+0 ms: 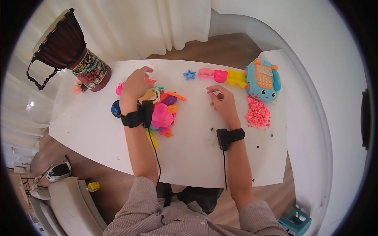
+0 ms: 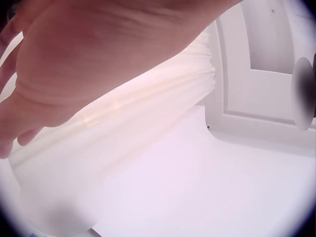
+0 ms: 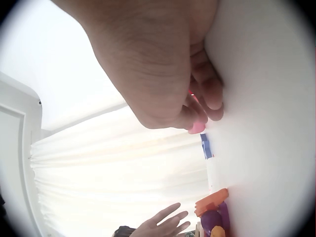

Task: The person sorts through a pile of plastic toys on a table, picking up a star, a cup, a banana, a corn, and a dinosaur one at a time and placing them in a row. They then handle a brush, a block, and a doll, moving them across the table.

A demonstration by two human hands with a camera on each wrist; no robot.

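Note:
My left hand (image 1: 136, 84) is over the far left end of a heap of colourful plastic toys, fingers spread and nothing held. The right wrist view also catches its spread fingers beside the heap. Near it lie a pink spiky piece (image 1: 119, 89), a purple piece (image 1: 170, 100), an orange stick-like piece (image 1: 177, 96) and a pink moulded toy (image 1: 162, 115). My right hand (image 1: 224, 103) is low over the white table (image 1: 193, 157), its fingers loosely bent and holding nothing. A blue star mould (image 1: 189, 74) lies beyond it, left of a row of pink and yellow moulds (image 1: 236, 78).
At the right stands a toy telephone (image 1: 264, 80), with a mound of pink crumbly bits (image 1: 258, 113) before it. A tall drum (image 1: 88, 70) stands at the far left corner. A dark blue round thing (image 1: 115, 108) sits left of the heap. Cables hang from both wrist cameras.

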